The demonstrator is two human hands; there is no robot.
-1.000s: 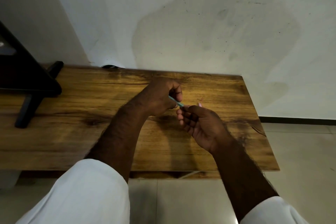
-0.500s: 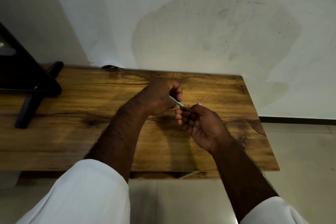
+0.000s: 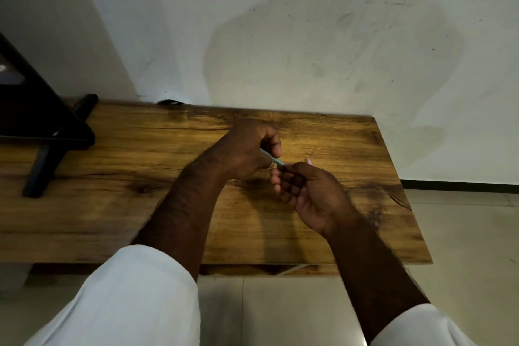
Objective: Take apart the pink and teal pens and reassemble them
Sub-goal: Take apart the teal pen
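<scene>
two hands meet just above the middle of the long wooden table (image 3: 112, 205), a varnished plank top with dark knots and streaked grain. head view: the left hand (image 3: 247, 152) is curled into a loose fist, its fingers (image 3: 273, 142) pinched shut on the slim teal plastic pen (image 3: 271, 159), of which only a short straight length shows, slanting down toward the right hand. the right hand (image 3: 306, 191) lies palm up just right of the left one, its fingers (image 3: 280, 185) curled in around the lower end of the teal pen; whether they pinch the tip piece or only cup it i cannot tell, since the end is hidden in shadow. a small pale pink bit (image 3: 309, 161) peeks out behind the right hand's fingers, likely part of the pink pen, but too little shows to say which part, or whether it is held or lying on the table.

as a judgement, the step in hand is work on the teal pen's tip end, either unscrewing or screwing it; which way cannot be read. the next move calls for a steady twist with the barrel held still and small loose parts kept from rolling off.

at the table's left end stands a black angled stand (image 3: 42, 126) with flat matte legs. both white sleeves (image 3: 126, 298) are pushed up the forearms.
</scene>
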